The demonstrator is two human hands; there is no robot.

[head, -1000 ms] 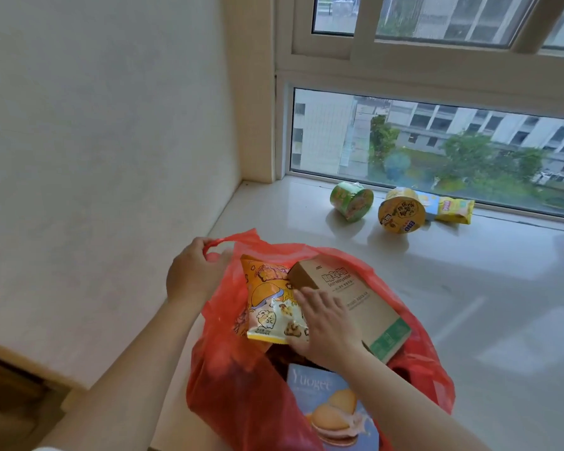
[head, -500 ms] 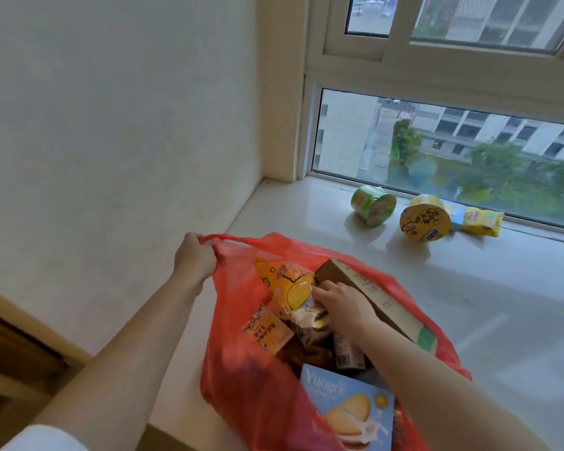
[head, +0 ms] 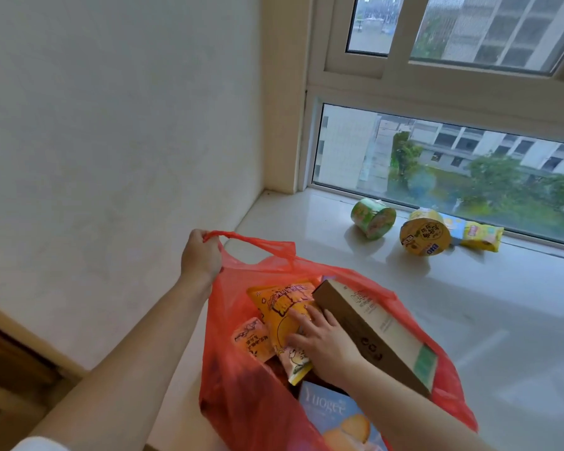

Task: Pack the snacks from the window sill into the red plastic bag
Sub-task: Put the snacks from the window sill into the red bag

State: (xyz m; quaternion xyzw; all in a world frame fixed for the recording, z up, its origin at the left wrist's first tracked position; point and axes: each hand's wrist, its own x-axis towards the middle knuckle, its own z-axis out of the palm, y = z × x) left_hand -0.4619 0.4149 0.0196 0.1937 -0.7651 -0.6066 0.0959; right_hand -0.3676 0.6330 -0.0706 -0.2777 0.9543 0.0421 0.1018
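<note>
So the red plastic bag [head: 241, 385] sits open on the pale window sill [head: 469, 320], pretty stuffed. The left hand [head: 200, 255] has its fingers curled tight around one of the bag's handle loops, holding that side up and the mouth wide.

The right hand [head: 323, 343] is down inside the bag, fingers spread apart and lying flat on a yellow-orange snack pouch [head: 280, 307]. Looks more like pressing on it than gripping; nothing is pinched between the fingers as far as I can see. Just to the right of those fingers, touching the hand's edge, a long brown cardboard box [head: 372, 333] with a green end leans tilted against the bag's side. To the left of the fingertips there's a small pinkish-orange packet [head: 251, 340], tucked beside the pouch. Below the wrist, nearer the camera, a blue biscuit box [head: 332, 418] with a cookie picture pokes up.

Three snacks are on the sill, well beyond the right fingers, up by the window glass [head: 437, 164]: a green cup [head: 373, 218] tipped on its side, a yellow cup [head: 425, 232] also on its side with its lid facing us, and a yellow packet [head: 479, 236] lying just behind and right of the yellow cup. White wall [head: 111, 125] runs along the left side.
</note>
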